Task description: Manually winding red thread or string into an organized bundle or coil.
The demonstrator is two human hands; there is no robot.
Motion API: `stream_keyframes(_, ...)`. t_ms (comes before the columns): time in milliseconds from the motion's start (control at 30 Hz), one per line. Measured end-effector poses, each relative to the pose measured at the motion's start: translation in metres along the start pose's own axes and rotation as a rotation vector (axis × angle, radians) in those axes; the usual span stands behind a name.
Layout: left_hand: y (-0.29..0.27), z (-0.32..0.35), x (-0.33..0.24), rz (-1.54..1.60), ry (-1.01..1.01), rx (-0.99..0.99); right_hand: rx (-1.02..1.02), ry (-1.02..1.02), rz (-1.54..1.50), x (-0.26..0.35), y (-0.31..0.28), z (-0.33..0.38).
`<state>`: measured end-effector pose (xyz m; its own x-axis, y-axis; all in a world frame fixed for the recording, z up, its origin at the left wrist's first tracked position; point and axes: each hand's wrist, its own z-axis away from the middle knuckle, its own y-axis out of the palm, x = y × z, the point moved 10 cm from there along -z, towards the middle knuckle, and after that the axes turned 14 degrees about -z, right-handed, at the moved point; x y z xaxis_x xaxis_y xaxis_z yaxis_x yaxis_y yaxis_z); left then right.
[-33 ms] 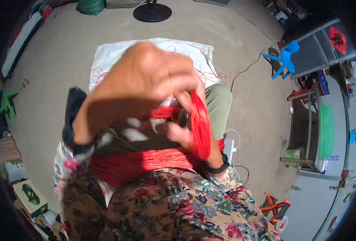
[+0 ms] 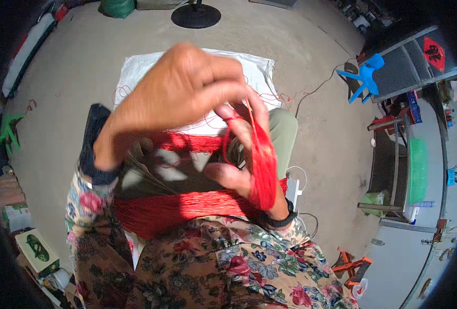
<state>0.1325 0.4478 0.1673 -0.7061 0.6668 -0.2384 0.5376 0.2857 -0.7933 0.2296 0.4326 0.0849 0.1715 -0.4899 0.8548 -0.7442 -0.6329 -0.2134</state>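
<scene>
My left hand (image 2: 182, 87) arches over the white cloth, slightly blurred, its fingers closed in a pinch. From its fingertips a strand of red cord runs down to my right hand (image 2: 236, 177). A thick hank of red cord (image 2: 263, 172) is looped around that hand, its thumb held apart from its raised fingers. More red cord is stretched in a wide skein: one band (image 2: 182, 142) crosses beyond my knees and the other (image 2: 187, 206) lies across my lap. Part of the right palm is hidden behind the hank.
The white cloth (image 2: 262, 77) on the floor carries loose red strands. A black round base (image 2: 196, 16) stands beyond it. To the right are a blue stool-like object (image 2: 368, 77), a white power strip (image 2: 293, 190) with cables, and an orange folding stool (image 2: 351, 265).
My left hand has shifted slightly up. My right hand and the hank have moved a little right and down, and the fingers have spread, with a strand now showing between the hands.
</scene>
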Motion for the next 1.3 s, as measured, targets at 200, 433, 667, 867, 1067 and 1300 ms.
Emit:
stream_keyframes(200, 0.079, 0.050, 0.089, 0.403, -0.550, 0.007, -0.191, 0.156, -0.668, 0.009, -0.023, -0.001)
stream_keyframes(433, 0.169, 0.100, -0.064, 0.294, -0.111, 0.304, -0.417, 0.182, -1.414, -0.059, -0.051, -0.006)
stream_keyframes(667, 0.072, 0.039, -0.103, 0.854, -0.049, 0.212, -0.471, 0.054, 0.245, -0.043, -0.054, -0.014)
stream_keyframes(867, 0.008, 0.005, 0.019, 0.457, -0.349, 0.088, -0.099, 0.093, 0.257, -0.014, -0.014, 0.002)
stream_keyframes(1067, 0.054, 0.032, 0.083, 0.545, -0.497, -0.006, -0.023, 0.075, -0.300, 0.022, -0.010, 0.011)
stream_keyframes(1300, 0.154, 0.087, 0.014, 0.799, -0.543, 0.047, -0.130, 0.064, -0.971, 0.004, -0.024, -0.010)
